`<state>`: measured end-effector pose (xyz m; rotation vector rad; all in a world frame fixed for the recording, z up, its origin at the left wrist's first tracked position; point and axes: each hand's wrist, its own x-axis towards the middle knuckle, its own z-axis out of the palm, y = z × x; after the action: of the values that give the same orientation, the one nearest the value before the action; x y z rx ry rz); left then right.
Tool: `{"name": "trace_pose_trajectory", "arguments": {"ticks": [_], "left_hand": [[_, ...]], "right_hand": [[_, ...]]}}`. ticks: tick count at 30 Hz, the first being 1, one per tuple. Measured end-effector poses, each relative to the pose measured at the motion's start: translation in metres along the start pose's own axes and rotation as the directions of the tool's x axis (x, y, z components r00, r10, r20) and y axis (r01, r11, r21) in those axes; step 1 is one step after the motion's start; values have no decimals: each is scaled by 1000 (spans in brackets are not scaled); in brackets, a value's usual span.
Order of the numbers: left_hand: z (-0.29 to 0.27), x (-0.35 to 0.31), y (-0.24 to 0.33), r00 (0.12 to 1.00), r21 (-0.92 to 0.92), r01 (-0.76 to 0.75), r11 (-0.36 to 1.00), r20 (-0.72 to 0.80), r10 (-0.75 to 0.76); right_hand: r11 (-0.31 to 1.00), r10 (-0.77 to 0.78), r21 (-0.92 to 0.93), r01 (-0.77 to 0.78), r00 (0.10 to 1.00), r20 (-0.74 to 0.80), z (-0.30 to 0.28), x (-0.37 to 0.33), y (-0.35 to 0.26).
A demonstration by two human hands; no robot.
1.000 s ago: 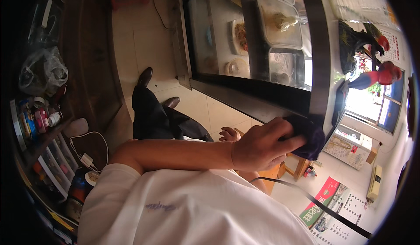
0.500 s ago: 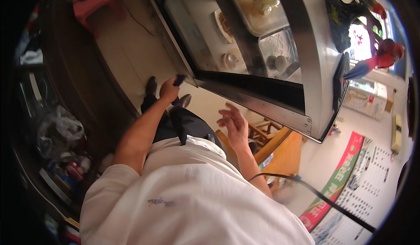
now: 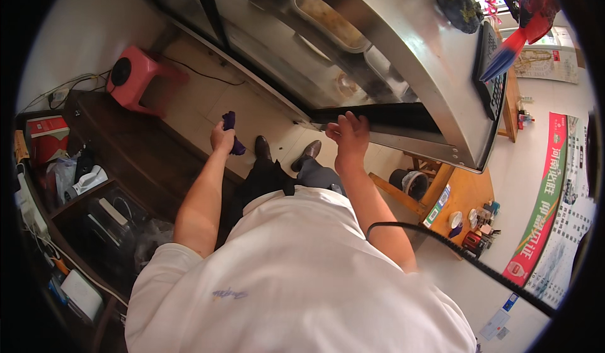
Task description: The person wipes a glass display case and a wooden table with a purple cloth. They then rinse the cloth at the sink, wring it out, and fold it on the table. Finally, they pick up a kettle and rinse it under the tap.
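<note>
My left hand (image 3: 220,138) is closed around a bunched purple cloth (image 3: 237,147), held low over the tiled floor. The cloth sticks out on both sides of the fist. My right hand (image 3: 350,142) is raised at the lower edge of the glass display case (image 3: 403,118), its fingers apart and slightly bent, with nothing seen in them. Whether its fingertips touch the dark rim of the case, I cannot tell. Behind the glass sit several food trays (image 3: 328,22), partly blurred.
A pink stool (image 3: 135,79) stands far left beside a dark wooden bench (image 3: 126,138). Cluttered shelves (image 3: 113,227) line the near left. At right are a wooden table (image 3: 463,192) with small items, a bin (image 3: 411,183) and a parrot figure (image 3: 535,12) above the case.
My view has shifted, showing more floor and the whole stool. My right hand has moved up to the case's lower edge. The left hand still grips the purple cloth.
</note>
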<state>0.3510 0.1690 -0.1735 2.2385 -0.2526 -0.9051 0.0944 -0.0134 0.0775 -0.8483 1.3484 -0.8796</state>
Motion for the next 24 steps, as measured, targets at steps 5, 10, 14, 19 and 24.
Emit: {"name": "trace_pose_trajectory", "arguments": {"ticks": [5, 10, 14, 19, 24], "left_hand": [[-4, -12, 14, 1000, 19, -18, 1000, -13, 18], [-1, -24, 29, 998, -37, 30, 999, -53, -32], [-2, -18, 12, 997, -131, 35, 991, -57, -43], [-13, -33, 47, 998, -236, -48, 971, 31, 56], [-4, -30, 63, 963, -274, -266, 924, -26, 269]], "right_hand": [[997, 31, -74, -30, 999, 16, 11, -4, -13], [980, 4, -199, 29, 986, 164, 42, 8, -4], [958, 44, -287, 27, 970, 238, 108, 14, -11], [930, -57, -312, 193, 916, 398, 193, 62, 27], [885, -188, -319, 339, 887, 421, 288, 75, 54]]}}
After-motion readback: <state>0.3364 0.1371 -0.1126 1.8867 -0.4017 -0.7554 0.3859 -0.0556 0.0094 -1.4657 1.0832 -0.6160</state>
